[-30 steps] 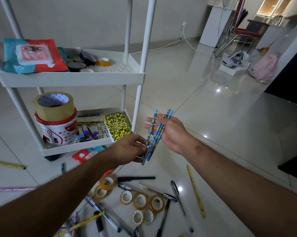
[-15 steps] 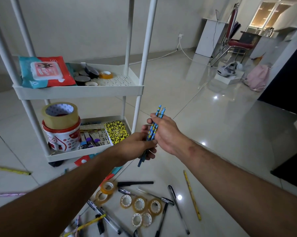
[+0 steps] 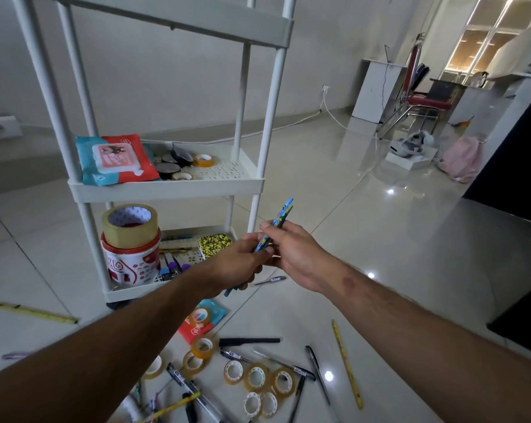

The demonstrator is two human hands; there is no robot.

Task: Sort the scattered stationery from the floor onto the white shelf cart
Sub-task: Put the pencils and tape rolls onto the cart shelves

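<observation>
Head view: both hands, left [image 3: 238, 264] and right [image 3: 291, 251], pinch a bunch of blue pencils [image 3: 274, 228] just before the cart [image 3: 166, 187]. Square the ends together, then lay them flat on the bottom shelf [image 3: 178, 257].

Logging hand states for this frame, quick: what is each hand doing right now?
Left hand: fingers curled round the lower part of the blue pencils, holding them.
Right hand: pinching the same bundle higher up.
</observation>
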